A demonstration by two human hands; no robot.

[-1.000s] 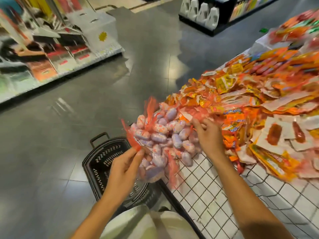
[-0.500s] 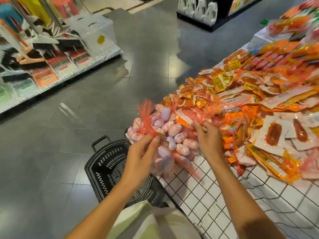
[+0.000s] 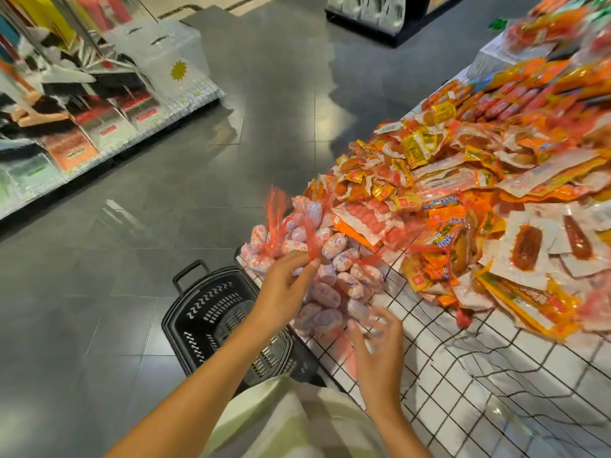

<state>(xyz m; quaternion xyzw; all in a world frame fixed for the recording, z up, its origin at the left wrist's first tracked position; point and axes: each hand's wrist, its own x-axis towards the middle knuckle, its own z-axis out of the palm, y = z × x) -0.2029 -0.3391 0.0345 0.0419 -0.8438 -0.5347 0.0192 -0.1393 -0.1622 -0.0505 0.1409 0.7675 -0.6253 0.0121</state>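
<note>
A black plastic shopping basket (image 3: 211,312) sat on the grey tiled floor (image 3: 148,242), at 7 o'clock from the middle of the view. Just right of it, the left hand (image 3: 281,292) pinched the loose red netting at the top of a red net bag (image 3: 330,282) full of small white and pink wrapped snacks. Thumb and fingers were closed on the net.

The bag lay on the near corner of the white surface (image 3: 463,375) with its black wire grid. It partly hung over the edge, above the basket. It looked lumpy, floppy and a bit heavy. The little snacks inside would slide around, and the thin net might stretch. The best place to hold it seemed to be the bunched top, with a hand under the bottom.

The right hand (image 3: 377,352), at 5 o'clock from the bag, was wide open with spread fingers and held nothing. It was blurry, so I could not tell if it touched the bag.

At 2 o'clock lay a big pile of orange and yellow snack packets (image 3: 463,193).
</note>
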